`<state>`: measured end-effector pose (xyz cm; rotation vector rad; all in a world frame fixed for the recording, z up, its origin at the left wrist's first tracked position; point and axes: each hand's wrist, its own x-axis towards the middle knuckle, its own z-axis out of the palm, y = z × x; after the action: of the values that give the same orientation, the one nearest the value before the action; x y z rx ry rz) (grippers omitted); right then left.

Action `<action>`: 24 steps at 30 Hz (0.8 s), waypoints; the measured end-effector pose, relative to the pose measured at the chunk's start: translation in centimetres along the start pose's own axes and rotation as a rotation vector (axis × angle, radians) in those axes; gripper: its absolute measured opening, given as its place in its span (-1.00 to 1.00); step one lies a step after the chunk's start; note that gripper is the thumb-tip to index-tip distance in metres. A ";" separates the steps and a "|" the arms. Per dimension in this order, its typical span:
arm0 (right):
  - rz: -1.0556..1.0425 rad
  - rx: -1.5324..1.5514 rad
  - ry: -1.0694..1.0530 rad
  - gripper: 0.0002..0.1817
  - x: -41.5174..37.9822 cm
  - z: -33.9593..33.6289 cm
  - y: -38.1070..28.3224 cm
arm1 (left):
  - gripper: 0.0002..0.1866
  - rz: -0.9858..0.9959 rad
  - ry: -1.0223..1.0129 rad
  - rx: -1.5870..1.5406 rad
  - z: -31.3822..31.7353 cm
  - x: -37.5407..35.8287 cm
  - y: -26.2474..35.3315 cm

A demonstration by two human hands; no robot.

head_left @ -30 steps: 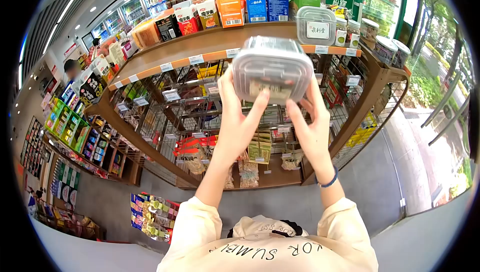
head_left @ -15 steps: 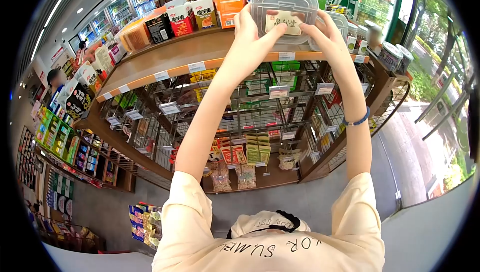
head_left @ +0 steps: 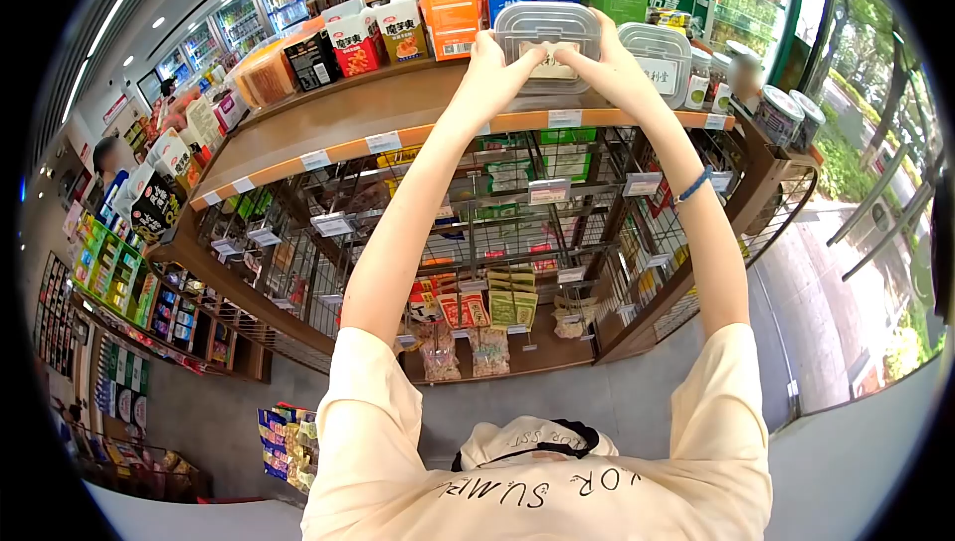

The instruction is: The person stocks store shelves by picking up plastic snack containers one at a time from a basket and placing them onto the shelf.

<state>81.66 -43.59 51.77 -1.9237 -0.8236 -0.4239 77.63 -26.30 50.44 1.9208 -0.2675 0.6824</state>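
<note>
Both hands, left hand [head_left: 494,66] and right hand [head_left: 604,62], fingers closed around clear plastic box [head_left: 547,34], setting it onto top shelf [head_left: 328,123]; next, probably letting go.

Your hands hold a clear grey-tinted plastic box [head_left: 548,36] with a cream label; a second one [head_left: 658,52] to its right is the same. Left of it you see an orange carton [head_left: 453,20] and red-and-white packs [head_left: 360,42]. The shelf top [head_left: 348,118] is brown wood, and your wristband [head_left: 693,185] is blue.
</note>
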 end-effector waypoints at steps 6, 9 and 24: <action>-0.138 -0.175 0.079 -0.11 0.2 0.1 1.7 | -0.35 0.048 -0.089 0.235 0.3 -0.2 0.0; -0.147 -0.228 0.078 -0.11 0.1 0.1 1.5 | -0.37 0.008 -0.050 0.237 0.3 -0.1 -0.9; -0.133 -0.469 0.011 -0.06 0.0 -0.6 0.4 | -0.46 0.034 -0.075 0.333 0.5 -0.1 -1.5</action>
<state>81.98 -44.21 51.75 -2.2973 -0.9053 -0.7609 78.42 -26.15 49.09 2.2668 -0.2450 0.7127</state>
